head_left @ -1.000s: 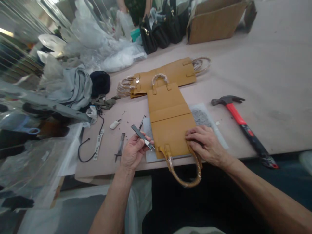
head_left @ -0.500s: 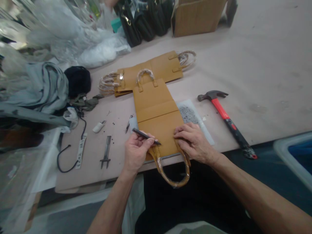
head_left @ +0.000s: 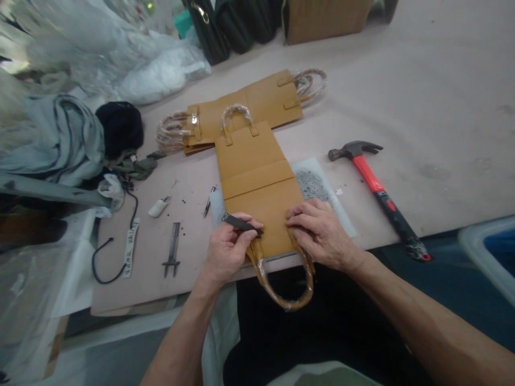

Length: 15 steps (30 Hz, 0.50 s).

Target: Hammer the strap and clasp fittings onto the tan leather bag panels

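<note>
A tan leather bag panel (head_left: 263,206) lies flat before me, with a plastic-wrapped handle at each end. The near bag handle (head_left: 287,306) hangs over the table edge. My left hand (head_left: 230,247) pinches a flat dark metal punch (head_left: 240,222), slanted, its tip by the left base of that handle. Whether the tip touches the leather I cannot tell. My right hand (head_left: 319,233) is closed at the handle's right base, fingers curled against the panel. Under the panel lies a whitish board (head_left: 311,185) covered in dark marks.
Right of the panel lies a claw hammer (head_left: 374,185). More tan panels (head_left: 241,110) are stacked behind. On the left are a caliper (head_left: 172,249), a white-handled awl (head_left: 159,206), a small metal rod (head_left: 209,202) and a cord (head_left: 134,209). Dark bags (head_left: 213,35) and a carton (head_left: 325,21) stand behind.
The punch has turned in my left fingers, so its broad face shows now, and its tip has shifted slightly left. My right hand stays in place. The view has tilted slightly.
</note>
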### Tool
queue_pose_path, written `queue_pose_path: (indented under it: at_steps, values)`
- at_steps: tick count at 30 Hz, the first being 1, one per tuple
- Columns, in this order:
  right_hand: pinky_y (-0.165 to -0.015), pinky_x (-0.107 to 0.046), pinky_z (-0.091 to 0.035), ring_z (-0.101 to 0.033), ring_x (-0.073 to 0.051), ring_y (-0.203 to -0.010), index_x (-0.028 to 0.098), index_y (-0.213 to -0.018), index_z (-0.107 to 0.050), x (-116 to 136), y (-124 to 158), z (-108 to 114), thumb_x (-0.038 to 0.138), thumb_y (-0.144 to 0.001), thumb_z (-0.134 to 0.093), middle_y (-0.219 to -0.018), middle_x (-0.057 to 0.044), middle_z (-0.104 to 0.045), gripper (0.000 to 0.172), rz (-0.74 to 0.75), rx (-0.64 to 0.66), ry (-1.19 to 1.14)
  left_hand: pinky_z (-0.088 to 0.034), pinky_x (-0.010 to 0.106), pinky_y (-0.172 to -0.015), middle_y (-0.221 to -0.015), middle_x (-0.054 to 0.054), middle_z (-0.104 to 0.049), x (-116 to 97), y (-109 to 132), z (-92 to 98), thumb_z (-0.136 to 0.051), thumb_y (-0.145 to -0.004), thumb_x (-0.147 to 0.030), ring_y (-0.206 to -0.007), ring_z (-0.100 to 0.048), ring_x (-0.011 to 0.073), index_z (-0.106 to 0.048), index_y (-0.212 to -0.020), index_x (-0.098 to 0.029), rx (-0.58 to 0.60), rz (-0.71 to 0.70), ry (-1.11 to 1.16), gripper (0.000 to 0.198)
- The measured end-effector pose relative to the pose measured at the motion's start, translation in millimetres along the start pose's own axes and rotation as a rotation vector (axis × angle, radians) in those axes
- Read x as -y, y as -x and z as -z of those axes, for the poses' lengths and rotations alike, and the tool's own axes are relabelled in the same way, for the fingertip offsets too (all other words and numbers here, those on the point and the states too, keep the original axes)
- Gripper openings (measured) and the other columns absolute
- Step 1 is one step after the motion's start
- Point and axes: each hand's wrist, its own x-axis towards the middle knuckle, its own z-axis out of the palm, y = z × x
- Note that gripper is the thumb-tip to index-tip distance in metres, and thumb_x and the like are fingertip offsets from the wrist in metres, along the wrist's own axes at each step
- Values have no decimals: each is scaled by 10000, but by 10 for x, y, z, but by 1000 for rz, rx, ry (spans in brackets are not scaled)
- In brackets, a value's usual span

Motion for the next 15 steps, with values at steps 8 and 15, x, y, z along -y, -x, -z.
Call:
queue_pose_path:
  at_steps: [8, 15]
  values:
    - [-839, -419, -355, -552, -235, -946, 187, -968, -684, 6, -10, -3, 137, -910, -579, -1037, -63, -707, 129, 1, -9, 6, -654, 295, -869, -972, 47, -789, 59, 20, 102, -737, -895, -193, -922, -780, 184, -712, -987, -178, 41, -33, -98, 96]
    - [-822, -416, -345, -545, -233, -933, 189, -961, -673, 8, -19, 2, 135, -911, -565, -1032, -62, -705, 130, 7, -12, 5, -655, 300, -851, -964, 48, -796, 65, 128, 4, -735, -895, -183, -904, -782, 185, -718, -969, -183, 2, -108, -224, 76]
